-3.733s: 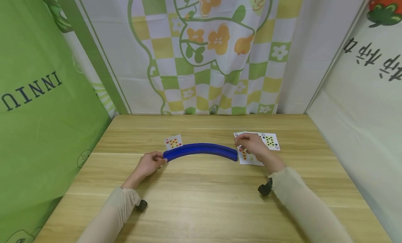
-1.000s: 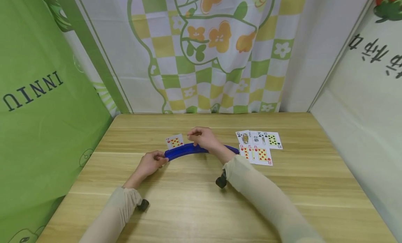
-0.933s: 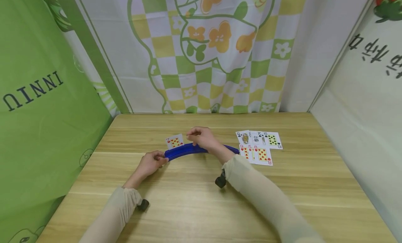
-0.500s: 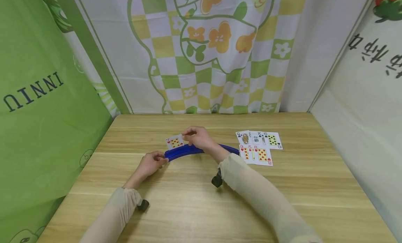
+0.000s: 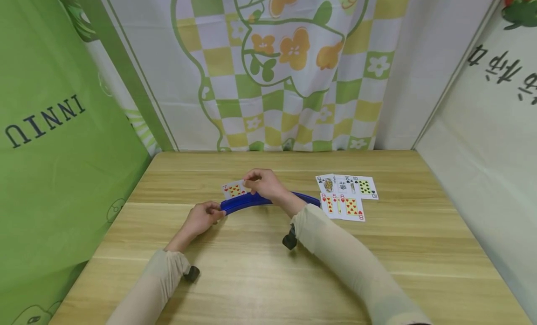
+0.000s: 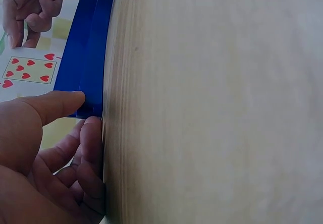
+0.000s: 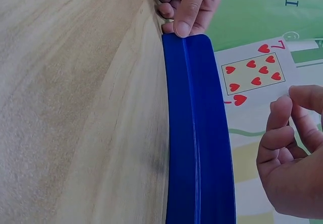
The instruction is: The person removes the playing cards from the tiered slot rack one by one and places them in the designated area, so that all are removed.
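A curved blue card holder (image 5: 241,203) stands on the table, and my left hand (image 5: 201,218) pinches its left end between thumb and fingers. In the holder, near that end, the seven of hearts (image 7: 253,73) stands upright, its face toward me. My right hand (image 5: 266,184) reaches over the holder from the right. Its thumb and forefinger pinch the card's right edge, as the right wrist view shows. The right forearm hides part of the holder's right half in the head view.
Right of the holder, playing cards lie face up in two overlapping rows: a back row ending in the ten of spades (image 5: 366,187) and a front row ending in the eight of hearts (image 5: 352,206). A patterned curtain (image 5: 285,106) hangs behind the wooden table (image 5: 260,269).
My right hand has moved left from the loose cards at the right, over the holder, to the edge of the seven of hearts. The left hand has stayed on the holder's end.
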Motion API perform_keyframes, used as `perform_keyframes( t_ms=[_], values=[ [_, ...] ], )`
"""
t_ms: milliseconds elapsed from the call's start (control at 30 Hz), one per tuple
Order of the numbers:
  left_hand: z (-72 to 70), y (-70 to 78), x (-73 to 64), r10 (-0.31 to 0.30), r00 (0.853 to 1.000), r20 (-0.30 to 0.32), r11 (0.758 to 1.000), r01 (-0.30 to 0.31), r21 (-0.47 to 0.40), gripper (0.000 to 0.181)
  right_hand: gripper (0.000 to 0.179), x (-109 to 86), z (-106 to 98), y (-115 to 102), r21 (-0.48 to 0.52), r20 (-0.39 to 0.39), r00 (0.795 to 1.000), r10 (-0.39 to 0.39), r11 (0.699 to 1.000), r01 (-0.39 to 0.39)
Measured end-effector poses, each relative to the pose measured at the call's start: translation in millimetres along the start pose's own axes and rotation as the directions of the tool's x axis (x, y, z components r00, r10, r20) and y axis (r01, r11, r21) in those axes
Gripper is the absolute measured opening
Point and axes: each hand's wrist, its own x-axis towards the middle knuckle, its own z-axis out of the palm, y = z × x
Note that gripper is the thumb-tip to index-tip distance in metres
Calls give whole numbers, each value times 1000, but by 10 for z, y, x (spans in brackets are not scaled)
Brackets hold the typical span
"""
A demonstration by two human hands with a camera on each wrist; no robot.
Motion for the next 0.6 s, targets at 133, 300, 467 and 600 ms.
perform_keyframes(
  t_ms=[133,300,467,600],
  values=[
    [0,0,4,2,1000,-1,1000,-2,3,30,16,0,-27,-13,1,-1,1000,5,1000,-5],
    [-4,6,-1,6,1000,-1,1000,-5,9,30,15,8,-86,-31,5,-31,1000,3,1000,-2],
    [-3,0,2,-3,1000,7,1000,3,12,31,13,1,-160,-45,5,-69,998,1,1000,-1],
    [-2,-7,7,-2,1000,5,1000,1,19,32,14,-33,-220,-56,14,-74,997,10,1000,-9]
  ],
)
